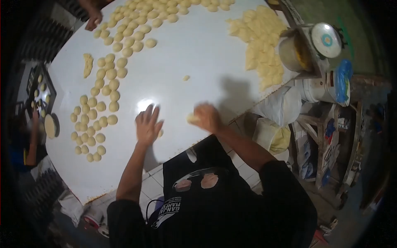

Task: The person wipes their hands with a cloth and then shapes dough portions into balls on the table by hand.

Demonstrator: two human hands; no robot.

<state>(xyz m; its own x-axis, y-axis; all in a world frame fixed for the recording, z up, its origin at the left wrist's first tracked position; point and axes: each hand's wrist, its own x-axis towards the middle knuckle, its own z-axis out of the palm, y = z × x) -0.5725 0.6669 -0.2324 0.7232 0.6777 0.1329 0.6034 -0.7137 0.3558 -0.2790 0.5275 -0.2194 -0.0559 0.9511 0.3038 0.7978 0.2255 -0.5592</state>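
My left hand (147,125) lies on the white table with its fingers spread. A small bit of dough (160,133) shows at its thumb side; whether more lies under the palm is hidden. My right hand (209,118), near the table's front edge, is closed round a piece of pale dough (192,118) that sticks out on its left. A tiny dough scrap (186,77) lies farther in. Left of my hands are many round dough balls (101,106). At the far right a heap of cut dough pieces (264,41) spreads out.
A scale (326,40) and a metal pot (294,53) stand at the right edge. A long dough strip (87,65) lies at left. Another person's hand (94,19) rests at the upper left; another person's arm (33,138) is by a tray (49,82).
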